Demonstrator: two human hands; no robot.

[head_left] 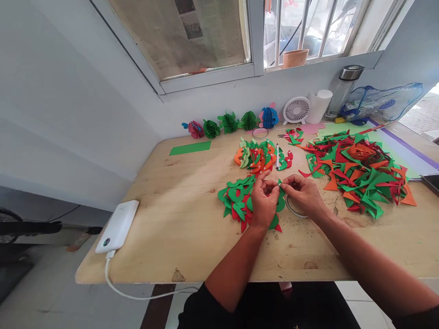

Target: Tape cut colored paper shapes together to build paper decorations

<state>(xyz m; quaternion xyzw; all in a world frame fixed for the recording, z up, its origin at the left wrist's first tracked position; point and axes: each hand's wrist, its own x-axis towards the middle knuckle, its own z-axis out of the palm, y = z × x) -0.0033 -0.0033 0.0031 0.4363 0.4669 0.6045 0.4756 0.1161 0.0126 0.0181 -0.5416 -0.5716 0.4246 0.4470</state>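
My left hand point(265, 199) and my right hand point(303, 194) meet above the table, both pinching a small green paper piece point(280, 182) between their fingertips. Under and beside my left hand lies a pile of green and red paper cutouts point(236, 194). A ring-shaped roll of tape point(295, 211) rests partly hidden beneath my right hand. Just beyond my hands sits another group of orange, red and green cutouts point(259, 155) with small pale patches on them. A white pen point(277, 156) lies across that group's right side.
Paper scraps point(360, 169) are heaped at the right. Along the wall stand several paper honeycomb figures point(229, 122), a small fan point(297, 110) and a glass bottle point(345, 91). A green paper strip point(190, 148) lies back left; a white power bank point(118, 226) sits by the left edge, its cable hanging down.
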